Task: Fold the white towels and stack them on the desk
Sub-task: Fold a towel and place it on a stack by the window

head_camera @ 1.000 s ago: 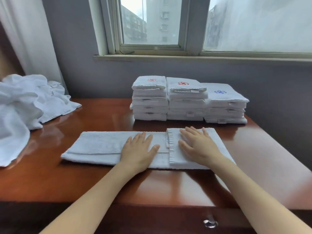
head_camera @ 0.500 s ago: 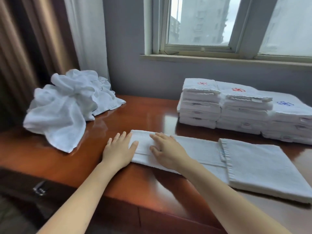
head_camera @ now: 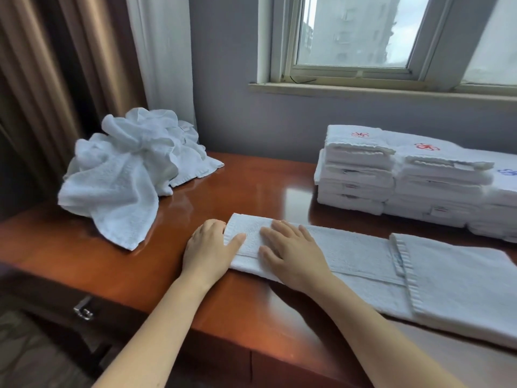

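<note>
Partly folded towel (head_camera: 363, 253) on desk (head_camera: 251, 191), right hand (head_camera: 293, 252) flat, fingers spread on it, left hand (head_camera: 208, 249) at its end, thumb on top, grip uncertain.

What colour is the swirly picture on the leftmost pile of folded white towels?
Red; the small embroidered swirl shows best in the head view.

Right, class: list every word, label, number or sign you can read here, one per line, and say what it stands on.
No words or numbers can be read.
Red emblem on the left towel stack: a stitched motif, no letters.
Second red emblem on the middle towel stack: likewise.
Blue emblem on the right towel stack, cut by the frame edge: no letters visible.
Sewn tags on the folded edges: too small to read.
</note>
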The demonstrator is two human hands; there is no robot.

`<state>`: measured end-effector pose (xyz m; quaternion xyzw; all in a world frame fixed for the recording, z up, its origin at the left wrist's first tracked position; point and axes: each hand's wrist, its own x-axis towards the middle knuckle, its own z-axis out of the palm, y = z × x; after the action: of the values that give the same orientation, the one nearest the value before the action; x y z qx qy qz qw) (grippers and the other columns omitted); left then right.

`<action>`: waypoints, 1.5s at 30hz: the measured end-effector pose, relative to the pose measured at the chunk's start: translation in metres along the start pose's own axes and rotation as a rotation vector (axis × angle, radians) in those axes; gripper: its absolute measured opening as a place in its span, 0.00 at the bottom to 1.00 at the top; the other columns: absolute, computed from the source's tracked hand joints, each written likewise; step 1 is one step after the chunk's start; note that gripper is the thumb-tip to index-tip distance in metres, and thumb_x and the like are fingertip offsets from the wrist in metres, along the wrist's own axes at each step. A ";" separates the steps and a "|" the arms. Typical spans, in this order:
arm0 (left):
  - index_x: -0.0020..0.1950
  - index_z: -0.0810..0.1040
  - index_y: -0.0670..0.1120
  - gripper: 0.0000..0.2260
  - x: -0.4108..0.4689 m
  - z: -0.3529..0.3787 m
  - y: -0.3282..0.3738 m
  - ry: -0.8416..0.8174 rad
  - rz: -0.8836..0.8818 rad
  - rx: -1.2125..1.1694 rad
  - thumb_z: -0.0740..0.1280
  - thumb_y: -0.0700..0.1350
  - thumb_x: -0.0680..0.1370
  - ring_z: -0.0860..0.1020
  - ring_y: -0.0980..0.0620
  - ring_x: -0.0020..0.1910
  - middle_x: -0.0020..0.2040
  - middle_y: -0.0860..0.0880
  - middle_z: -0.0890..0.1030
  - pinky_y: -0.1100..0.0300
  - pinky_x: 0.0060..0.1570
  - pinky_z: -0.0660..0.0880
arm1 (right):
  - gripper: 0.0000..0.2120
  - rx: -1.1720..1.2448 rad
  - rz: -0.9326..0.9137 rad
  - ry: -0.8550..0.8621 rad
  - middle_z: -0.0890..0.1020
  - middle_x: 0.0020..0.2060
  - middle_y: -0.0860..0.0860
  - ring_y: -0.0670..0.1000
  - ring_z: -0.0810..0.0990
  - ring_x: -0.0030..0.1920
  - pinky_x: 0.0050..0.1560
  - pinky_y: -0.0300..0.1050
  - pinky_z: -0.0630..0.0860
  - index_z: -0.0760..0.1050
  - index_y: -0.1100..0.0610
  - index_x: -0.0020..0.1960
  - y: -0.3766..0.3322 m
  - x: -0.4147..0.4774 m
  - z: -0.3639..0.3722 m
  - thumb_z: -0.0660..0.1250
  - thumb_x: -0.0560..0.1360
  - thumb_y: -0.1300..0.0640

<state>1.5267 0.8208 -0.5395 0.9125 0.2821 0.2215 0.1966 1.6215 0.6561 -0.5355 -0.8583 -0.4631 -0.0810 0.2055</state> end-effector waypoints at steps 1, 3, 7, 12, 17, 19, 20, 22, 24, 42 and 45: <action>0.51 0.75 0.47 0.17 -0.001 -0.002 0.003 0.020 0.015 0.001 0.62 0.61 0.78 0.74 0.48 0.57 0.54 0.51 0.77 0.52 0.55 0.70 | 0.18 0.018 -0.004 0.022 0.72 0.65 0.46 0.49 0.65 0.69 0.71 0.46 0.56 0.72 0.49 0.66 0.000 -0.001 -0.001 0.57 0.79 0.45; 0.46 0.70 0.47 0.16 -0.002 -0.006 0.008 0.022 0.022 0.006 0.62 0.60 0.78 0.75 0.48 0.50 0.45 0.51 0.77 0.51 0.47 0.70 | 0.16 0.063 -0.007 0.077 0.74 0.60 0.45 0.50 0.69 0.63 0.62 0.42 0.63 0.75 0.49 0.63 -0.001 -0.003 -0.003 0.61 0.78 0.47; 0.48 0.72 0.47 0.11 0.003 -0.022 0.028 -0.087 -0.029 -0.317 0.66 0.55 0.78 0.77 0.50 0.45 0.43 0.53 0.78 0.52 0.45 0.72 | 0.14 0.271 0.037 0.152 0.78 0.52 0.42 0.44 0.75 0.52 0.53 0.41 0.72 0.77 0.47 0.62 -0.007 -0.007 -0.013 0.64 0.78 0.50; 0.52 0.74 0.50 0.09 -0.004 -0.045 0.080 -0.070 0.074 -0.642 0.71 0.48 0.76 0.79 0.58 0.46 0.47 0.53 0.81 0.67 0.43 0.73 | 0.13 1.089 0.296 0.037 0.83 0.50 0.51 0.49 0.83 0.45 0.47 0.47 0.79 0.77 0.49 0.59 -0.010 -0.008 -0.058 0.61 0.80 0.45; 0.53 0.74 0.50 0.09 -0.024 -0.048 0.153 -0.325 0.107 -0.997 0.57 0.51 0.84 0.83 0.52 0.41 0.50 0.48 0.86 0.61 0.38 0.79 | 0.12 1.278 0.300 -0.038 0.81 0.43 0.55 0.52 0.82 0.43 0.43 0.46 0.79 0.78 0.58 0.53 0.023 -0.026 -0.115 0.67 0.75 0.51; 0.58 0.72 0.46 0.11 -0.028 -0.042 0.178 -0.366 0.112 -1.063 0.54 0.49 0.84 0.84 0.50 0.39 0.49 0.47 0.86 0.61 0.36 0.79 | 0.10 1.220 0.360 0.079 0.79 0.41 0.55 0.52 0.79 0.42 0.42 0.45 0.76 0.79 0.60 0.52 0.043 -0.041 -0.131 0.63 0.74 0.65; 0.58 0.73 0.45 0.09 -0.029 -0.036 0.189 -0.342 0.135 -1.069 0.55 0.46 0.84 0.83 0.52 0.37 0.48 0.47 0.86 0.62 0.33 0.78 | 0.13 1.182 0.423 0.153 0.80 0.42 0.56 0.52 0.78 0.42 0.42 0.45 0.75 0.79 0.62 0.54 0.054 -0.049 -0.138 0.61 0.72 0.70; 0.55 0.76 0.46 0.07 -0.031 -0.021 0.211 -0.253 0.205 -1.009 0.59 0.40 0.82 0.81 0.56 0.35 0.44 0.48 0.86 0.66 0.33 0.75 | 0.18 1.126 0.511 0.282 0.81 0.44 0.56 0.52 0.79 0.43 0.43 0.45 0.75 0.78 0.62 0.56 0.075 -0.069 -0.154 0.59 0.71 0.73; 0.53 0.79 0.48 0.08 -0.034 -0.005 0.231 -0.214 0.275 -0.895 0.62 0.38 0.80 0.81 0.58 0.42 0.45 0.52 0.85 0.66 0.41 0.76 | 0.18 1.130 0.568 0.361 0.82 0.46 0.55 0.51 0.80 0.44 0.41 0.44 0.77 0.76 0.62 0.58 0.098 -0.088 -0.169 0.58 0.72 0.72; 0.80 0.51 0.54 0.27 -0.081 0.105 0.301 -0.423 0.536 0.065 0.49 0.60 0.82 0.41 0.50 0.79 0.81 0.49 0.47 0.42 0.74 0.35 | 0.22 0.653 0.931 0.408 0.81 0.53 0.52 0.54 0.80 0.53 0.55 0.54 0.78 0.69 0.55 0.67 0.199 -0.177 -0.184 0.61 0.73 0.60; 0.80 0.49 0.55 0.31 -0.085 0.119 0.295 -0.383 0.556 0.174 0.45 0.65 0.80 0.39 0.51 0.79 0.81 0.50 0.45 0.39 0.72 0.32 | 0.32 0.224 0.914 0.279 0.75 0.63 0.54 0.55 0.75 0.62 0.63 0.56 0.73 0.59 0.52 0.76 0.201 -0.183 -0.182 0.63 0.73 0.54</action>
<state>1.6513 0.5165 -0.5191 0.9928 -0.0017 0.0664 0.0995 1.6952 0.3413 -0.4877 -0.9273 -0.0126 -0.0464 0.3712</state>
